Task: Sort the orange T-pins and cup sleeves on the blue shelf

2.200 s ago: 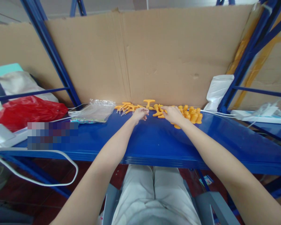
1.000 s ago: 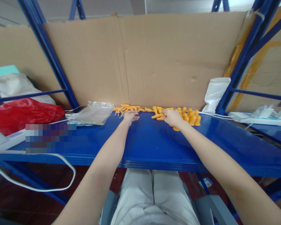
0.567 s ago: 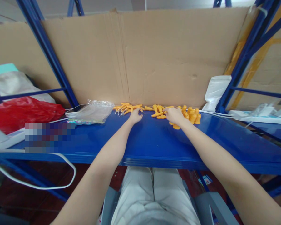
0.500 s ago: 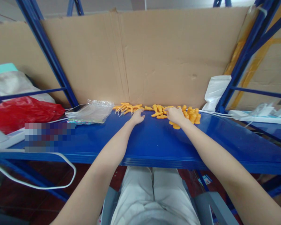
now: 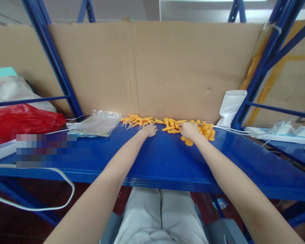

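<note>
My left hand (image 5: 149,130) rests low over the blue table with its fingers stretched out and slightly apart, and nothing shows in it. Just left of it lies a heap of orange branching pieces with small metal chains (image 5: 138,121). My right hand (image 5: 189,130) reaches in among the orange pieces, its fingers bent downward; what they hold, if anything, is hidden. Between the hands lie loose orange branching pieces (image 5: 169,128). To the right of my right hand stand several upright orange stubby pieces (image 5: 207,130), and an orange round-based piece (image 5: 188,143) sits below it.
A cardboard sheet (image 5: 167,67) backs the blue table (image 5: 165,162). Clear plastic bags (image 5: 99,123) and a red bag (image 5: 25,118) lie at left. At right are a white packet (image 5: 232,106) and a white power strip (image 5: 279,134). A white cable (image 5: 72,189) loops over the front edge.
The view has shifted a little. My left hand's fingers have flattened and spread toward the right. My right hand stays among the orange pieces with little change.
</note>
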Available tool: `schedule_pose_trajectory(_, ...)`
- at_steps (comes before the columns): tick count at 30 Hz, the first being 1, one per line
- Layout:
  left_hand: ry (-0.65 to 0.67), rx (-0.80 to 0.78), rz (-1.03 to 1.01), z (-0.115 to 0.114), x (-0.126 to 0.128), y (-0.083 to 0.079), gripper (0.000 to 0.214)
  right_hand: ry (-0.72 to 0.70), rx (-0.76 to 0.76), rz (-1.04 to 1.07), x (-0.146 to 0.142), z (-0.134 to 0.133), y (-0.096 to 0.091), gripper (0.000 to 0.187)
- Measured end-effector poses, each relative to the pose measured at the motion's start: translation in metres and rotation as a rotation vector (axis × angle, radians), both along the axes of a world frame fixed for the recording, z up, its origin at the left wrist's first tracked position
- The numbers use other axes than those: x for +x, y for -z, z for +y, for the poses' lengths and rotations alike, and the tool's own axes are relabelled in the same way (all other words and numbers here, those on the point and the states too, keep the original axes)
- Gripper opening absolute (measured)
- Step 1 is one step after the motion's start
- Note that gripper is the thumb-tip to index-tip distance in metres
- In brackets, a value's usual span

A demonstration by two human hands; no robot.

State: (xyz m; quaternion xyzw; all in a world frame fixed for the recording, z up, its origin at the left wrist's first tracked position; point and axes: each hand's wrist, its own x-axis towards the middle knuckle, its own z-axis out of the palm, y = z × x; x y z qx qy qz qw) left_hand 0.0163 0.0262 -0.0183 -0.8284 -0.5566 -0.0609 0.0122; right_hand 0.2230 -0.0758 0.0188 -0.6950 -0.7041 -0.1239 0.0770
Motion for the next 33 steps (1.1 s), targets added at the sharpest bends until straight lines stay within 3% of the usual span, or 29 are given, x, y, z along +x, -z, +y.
schedule_pose_trajectory(4,-0.058,0.055,0.0,0.007,-0.004,-0.002,0.04,0.004,-0.002,-0.01,0.0,0.0,0.0,0.041)
schedule_pose_trajectory(8,-0.12,0.009,-0.083,0.009,-0.007,-0.006,0.039,0.005,-0.002,-0.003,0.0,0.001,0.0,0.041)
schedule_pose_trajectory(12,-0.082,0.03,-0.052,0.006,-0.004,-0.01,0.041,0.012,-0.002,0.012,0.0,0.001,-0.001,0.041)
schedule_pose_trajectory(19,0.147,0.041,-0.026,0.012,0.02,-0.011,0.051,0.01,-0.006,0.011,-0.001,-0.001,-0.001,0.039)
schedule_pose_trajectory(23,0.15,0.03,-0.042,0.029,0.031,-0.014,0.06,0.001,-0.005,0.007,-0.002,-0.002,-0.001,0.039)
schedule_pose_trajectory(27,0.124,0.024,0.071,0.043,0.036,-0.018,0.066,-0.008,0.002,0.015,-0.003,-0.003,-0.001,0.039)
schedule_pose_trajectory(33,0.044,0.029,0.154,0.047,0.039,-0.024,0.059,-0.012,0.008,0.017,-0.003,-0.004,-0.002,0.038)
